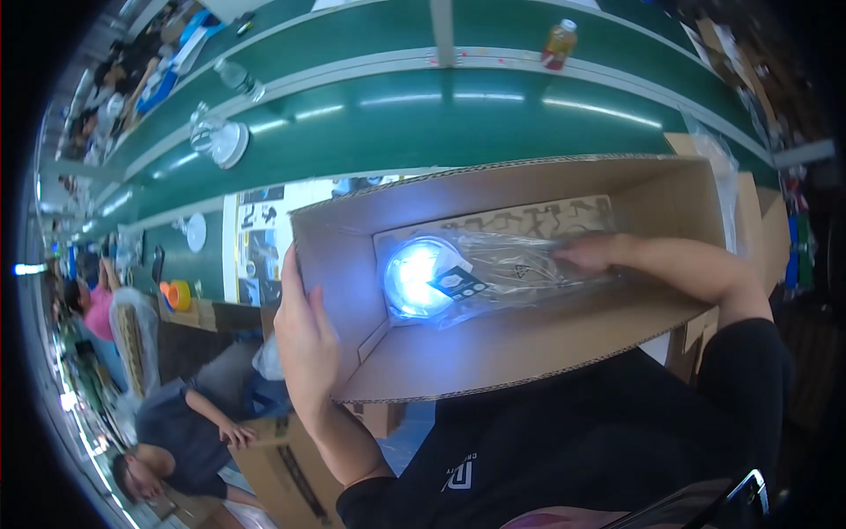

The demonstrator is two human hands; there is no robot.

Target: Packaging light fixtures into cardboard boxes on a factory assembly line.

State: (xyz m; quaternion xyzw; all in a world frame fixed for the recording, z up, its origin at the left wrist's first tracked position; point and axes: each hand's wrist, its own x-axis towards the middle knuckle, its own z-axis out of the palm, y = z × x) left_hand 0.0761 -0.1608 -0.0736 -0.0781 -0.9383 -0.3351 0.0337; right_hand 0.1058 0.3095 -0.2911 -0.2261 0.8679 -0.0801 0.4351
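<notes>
Lit lamp (pixel 414 275) lies left of our right hand (pixel 590 254), hold on plastic bag (pixel 520 264) unclear; left hand (pixel 306 342) unclenched against carton (pixel 493 348)

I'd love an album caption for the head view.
Left hand against the cardboard box, right hand inside it at clear plastic wrapping by a glowing light.

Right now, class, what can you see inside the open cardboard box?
Inside the cardboard box are a glowing round light, clear plastic wrapping, a dark card and a patterned cardboard piece. The right hand is inside too. What lies beneath these is covered.
</notes>
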